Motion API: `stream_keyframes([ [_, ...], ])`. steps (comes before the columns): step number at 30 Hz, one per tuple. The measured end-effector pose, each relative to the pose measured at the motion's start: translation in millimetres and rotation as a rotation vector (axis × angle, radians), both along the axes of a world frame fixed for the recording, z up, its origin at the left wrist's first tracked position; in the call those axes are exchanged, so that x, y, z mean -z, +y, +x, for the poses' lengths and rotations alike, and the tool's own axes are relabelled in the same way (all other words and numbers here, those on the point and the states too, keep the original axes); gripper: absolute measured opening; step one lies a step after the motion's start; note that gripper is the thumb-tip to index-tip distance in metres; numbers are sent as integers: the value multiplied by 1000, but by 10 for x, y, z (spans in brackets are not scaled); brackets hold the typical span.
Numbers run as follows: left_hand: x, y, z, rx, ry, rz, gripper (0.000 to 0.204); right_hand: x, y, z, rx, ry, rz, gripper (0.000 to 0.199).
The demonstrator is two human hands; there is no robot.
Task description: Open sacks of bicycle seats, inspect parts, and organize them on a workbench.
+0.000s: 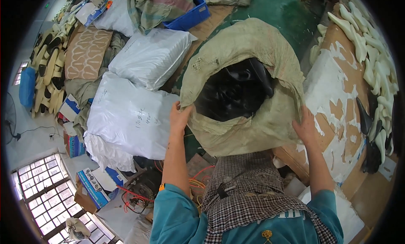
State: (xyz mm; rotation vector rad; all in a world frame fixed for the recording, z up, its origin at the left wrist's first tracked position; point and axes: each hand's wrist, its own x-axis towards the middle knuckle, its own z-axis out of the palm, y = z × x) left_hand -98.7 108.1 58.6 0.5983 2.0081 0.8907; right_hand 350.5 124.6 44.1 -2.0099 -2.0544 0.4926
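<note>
A large beige woven sack (249,136) stands right in front of me, its mouth rolled outward in a thick, frayed collar. Inside lie glossy black pieces (230,90) that look like moulded plastic or rubber; their exact kind cannot be made out. My left hand (180,116) pinches the sack's edge at the left, thumb on the near side. On the right side, my right hand (305,125) grips the sack's cloth, its fingertips partly hidden by the fold. Both arms reach forward, one on each side of the sack.
Stuffed white bags (126,113) lie at my left, with a blue crate (187,12) beyond them. Along the right runs a cardboard-covered surface (337,105) bearing cream-coloured curved pieces (358,33) and several black ones. Red and orange cables (198,183) lie near my left elbow.
</note>
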Motion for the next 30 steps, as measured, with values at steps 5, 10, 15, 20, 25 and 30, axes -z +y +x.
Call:
stream_keyframes([
  [5,-188,68,320,247,656,258,76,-106,84,-275,-154,117,118,55],
  [10,348,102,98,62,471,106,53,40,-28,-653,-336,207,-58,56],
  [15,853,-245,-15,-22,194,-52,30,507,186,-205,118,103,192,75],
  [20,513,-734,168,232,340,-54,30,1066,368,112,367,33,-231,76],
  [25,678,-916,1026,143,162,77,35,1780,669,1062,307,123,-344,39],
  [30,599,-1274,1327,8,-119,68,38,1413,505,603,582,734,-660,24],
])
